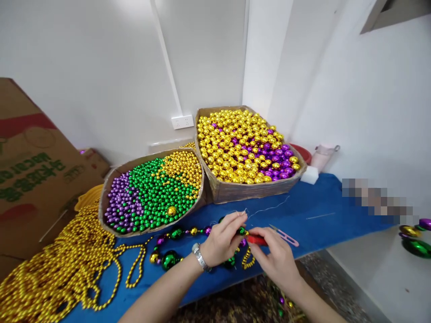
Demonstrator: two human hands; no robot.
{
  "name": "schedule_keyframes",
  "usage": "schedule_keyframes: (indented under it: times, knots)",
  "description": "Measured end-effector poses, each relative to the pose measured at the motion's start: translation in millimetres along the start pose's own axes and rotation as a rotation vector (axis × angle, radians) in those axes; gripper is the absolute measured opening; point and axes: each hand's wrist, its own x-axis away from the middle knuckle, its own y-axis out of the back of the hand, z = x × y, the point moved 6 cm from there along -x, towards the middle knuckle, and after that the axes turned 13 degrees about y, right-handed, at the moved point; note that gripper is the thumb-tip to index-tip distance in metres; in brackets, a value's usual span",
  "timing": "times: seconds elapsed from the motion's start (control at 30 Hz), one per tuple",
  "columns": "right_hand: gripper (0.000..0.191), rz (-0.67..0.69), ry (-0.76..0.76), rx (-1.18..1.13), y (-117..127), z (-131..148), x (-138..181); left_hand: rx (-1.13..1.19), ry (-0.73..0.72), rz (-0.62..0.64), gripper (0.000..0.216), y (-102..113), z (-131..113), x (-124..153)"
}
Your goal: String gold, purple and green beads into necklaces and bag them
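My left hand [224, 237], with a metal watch on its wrist, is closed in a pinch on a strand of green, gold and purple beads [175, 246] that lies on the blue tablecloth [319, 211]. A thin thread [266, 208] runs from those fingers toward the right. My right hand [274, 255] is closed round a small red object [257, 240], right beside the left fingers. Pink thread snips [286, 235] lie on the cloth just past my right hand.
Two cardboard trays stand behind: one [111, 179] with small purple, green and gold beads, one [249, 190] with larger gold and purple balls. Gold bead strands [63, 264] pile at left beside a cardboard box [33, 170]. Loose ornaments [415, 237] lie at right.
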Motion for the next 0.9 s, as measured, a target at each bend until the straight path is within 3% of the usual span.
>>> schedule_keyframes:
  times: [0.17, 0.33, 0.57, 0.77, 0.9]
  knots:
    - [0.012, 0.052, 0.012, -0.043, 5.1, 2.8, -4.7, -0.208, -0.178, 0.061, 0.060, 0.9, -10.6, 3.4]
    - [0.014, 0.018, 0.135, 0.051, 7.7, 10.7, -4.7, -0.330, -0.232, 0.118, 0.058, 1.4, -20.7, 1.2]
    - [0.017, -0.020, 0.204, 0.182, 8.5, 12.7, 3.4, -0.256, -0.127, 0.109, 0.061, -3.6, -14.4, -2.8]
    - [0.020, 0.018, 0.116, 0.075, 12.2, 10.1, -1.0, -0.165, -0.040, 0.091, 0.063, -3.6, -8.1, -1.5]
    - [0.025, 0.029, 0.154, 0.094, 8.8, 11.6, 0.7, -0.168, -0.056, 0.087, 0.064, -3.1, -11.1, -1.3]
